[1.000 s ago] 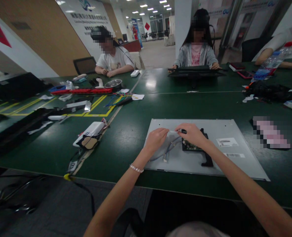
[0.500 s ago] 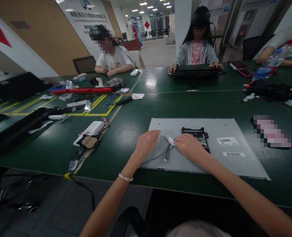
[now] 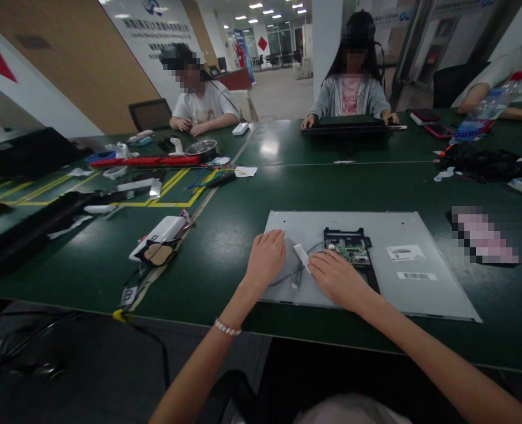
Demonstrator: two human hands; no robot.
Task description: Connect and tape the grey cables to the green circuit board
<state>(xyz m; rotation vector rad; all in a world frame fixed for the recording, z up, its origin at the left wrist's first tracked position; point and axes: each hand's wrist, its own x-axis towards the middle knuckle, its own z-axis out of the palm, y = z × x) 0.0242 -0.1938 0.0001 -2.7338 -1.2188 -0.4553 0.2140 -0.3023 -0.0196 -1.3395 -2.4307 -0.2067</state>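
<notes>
A grey metal panel (image 3: 402, 232) lies flat on the green table (image 3: 243, 218) in front of me. A green circuit board in a black frame (image 3: 349, 250) sits at the panel's middle. Thin grey cables (image 3: 296, 272) run from the board toward the panel's left end, with a small white tape strip (image 3: 302, 256) on them. My left hand (image 3: 266, 257) lies flat on the panel's left part, fingers stretched out. My right hand (image 3: 338, 280) rests on the panel just right of the tape strip, fingertips pressed down at the cables beside the board.
A white adapter with cords (image 3: 161, 235) lies left of the panel. Further left are red tools (image 3: 146, 161), a metal bowl (image 3: 202, 148) and yellow floor-tape lines. Three other people sit across the table; one holds a black monitor (image 3: 346, 126). A black bag (image 3: 481, 162) lies at the right.
Both hands have come down from holding the tape strip above the board to the panel's surface. The circuit board is uncovered now. The right hand moved toward me and left.
</notes>
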